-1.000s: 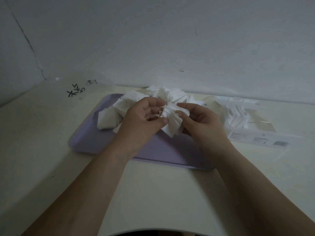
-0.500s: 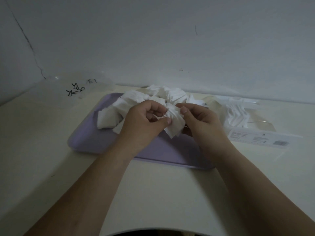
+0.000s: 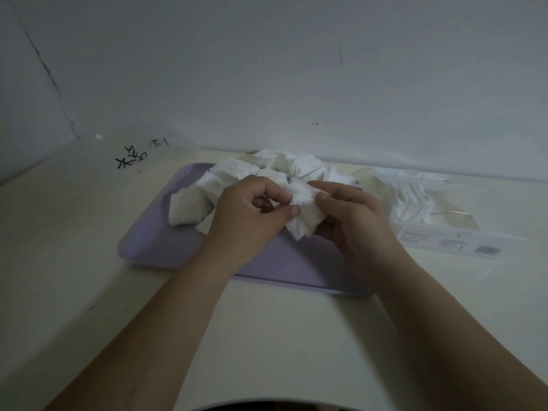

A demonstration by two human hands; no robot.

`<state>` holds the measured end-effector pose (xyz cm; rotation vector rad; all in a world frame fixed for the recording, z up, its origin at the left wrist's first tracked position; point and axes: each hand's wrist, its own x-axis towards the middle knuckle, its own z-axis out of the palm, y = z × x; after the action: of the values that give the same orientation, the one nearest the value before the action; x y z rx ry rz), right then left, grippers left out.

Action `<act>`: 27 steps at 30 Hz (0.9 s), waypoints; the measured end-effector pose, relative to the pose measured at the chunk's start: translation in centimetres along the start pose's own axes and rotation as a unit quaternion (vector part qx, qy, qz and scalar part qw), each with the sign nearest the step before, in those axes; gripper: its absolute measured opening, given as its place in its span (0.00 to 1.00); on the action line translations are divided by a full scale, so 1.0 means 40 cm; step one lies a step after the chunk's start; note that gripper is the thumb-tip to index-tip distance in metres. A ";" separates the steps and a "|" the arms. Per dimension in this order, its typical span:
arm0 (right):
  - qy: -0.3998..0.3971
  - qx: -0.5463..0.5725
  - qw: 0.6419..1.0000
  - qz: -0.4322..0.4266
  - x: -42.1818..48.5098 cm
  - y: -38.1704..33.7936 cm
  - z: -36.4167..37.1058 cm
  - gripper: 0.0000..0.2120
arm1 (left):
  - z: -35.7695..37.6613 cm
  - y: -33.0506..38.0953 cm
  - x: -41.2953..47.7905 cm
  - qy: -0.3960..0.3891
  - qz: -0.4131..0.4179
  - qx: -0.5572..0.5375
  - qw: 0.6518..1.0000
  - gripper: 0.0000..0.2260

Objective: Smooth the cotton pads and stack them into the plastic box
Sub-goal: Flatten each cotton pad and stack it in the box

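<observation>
White painted wall (image 3: 267, 69): fills the upper half of the frame, with a dark crack running down at the upper left.

Cream tabletop (image 3: 267, 336): spans the lower half.

Lilac rectangular plastic tray (image 3: 154, 247): lies flat at centre frame.

Loose pile of crumpled white cotton pads (image 3: 231, 173): sits on the far half of the tray and spreads towards its upper right edge.

Clear plastic box (image 3: 462, 221): rests on the table just right of the tray, at centre right. White pads (image 3: 412, 200) are stacked inside it. A white printed label strip (image 3: 462, 244) lies along its near side.

Clear plastic bag with black handwriting (image 3: 133, 158): lies on the table at the upper left, apart from the tray.

Left hand (image 3: 249, 221) and right hand (image 3: 355, 221): both are raised above the middle of the tray, close together.

Creased white cotton pad (image 3: 305, 215): held between the two hands. The left thumb and curled fingers pinch its left side. The right thumb and fingers pinch its right side. It cannot be told whether this is one pad or several.
</observation>
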<state>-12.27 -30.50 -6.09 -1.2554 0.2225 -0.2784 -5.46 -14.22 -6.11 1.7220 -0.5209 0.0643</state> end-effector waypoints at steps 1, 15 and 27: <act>0.001 0.002 1.000 0.003 0.002 0.000 -0.001 0.12 | 0.000 0.000 0.000 -0.005 -0.006 -0.004 1.000 0.09; 0.004 0.003 1.000 0.004 -0.001 -0.004 0.002 0.10 | -0.011 -0.002 0.005 0.001 -0.065 -0.032 0.997 0.05; 0.081 -0.044 0.996 -0.012 0.021 0.022 -0.018 0.10 | -0.011 -0.012 0.008 -0.021 -0.037 -0.023 0.999 0.11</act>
<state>-11.63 -31.17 -7.15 -1.3239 0.3620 -0.3965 -4.90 -13.82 -6.34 1.7000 -0.4851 -0.0365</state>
